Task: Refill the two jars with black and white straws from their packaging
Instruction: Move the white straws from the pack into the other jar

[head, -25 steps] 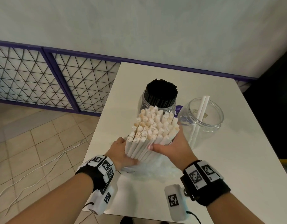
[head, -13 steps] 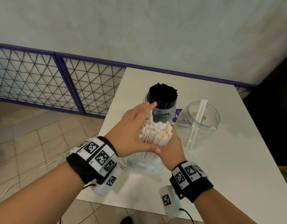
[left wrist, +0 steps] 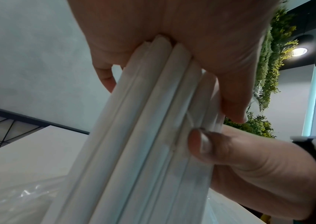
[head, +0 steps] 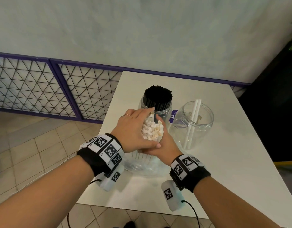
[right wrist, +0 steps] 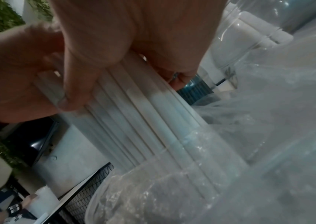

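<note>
Both my hands, left (head: pixel 133 129) and right (head: pixel 160 145), grasp the upright bundle of white paper straws (head: pixel 152 131). The near-empty clear plastic jar (head: pixel 193 125) stands at two o'clock, nearer my right hand.

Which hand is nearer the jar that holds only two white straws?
Right. The right hand grips the white straw bundle just left of the near-empty jar; the left hand wraps the bundle's far side, further from that jar.

Matt white paper straws (head: pixel 151 131), crinkled glossy clear plastic wrap (head: pixel 142 167)
</note>
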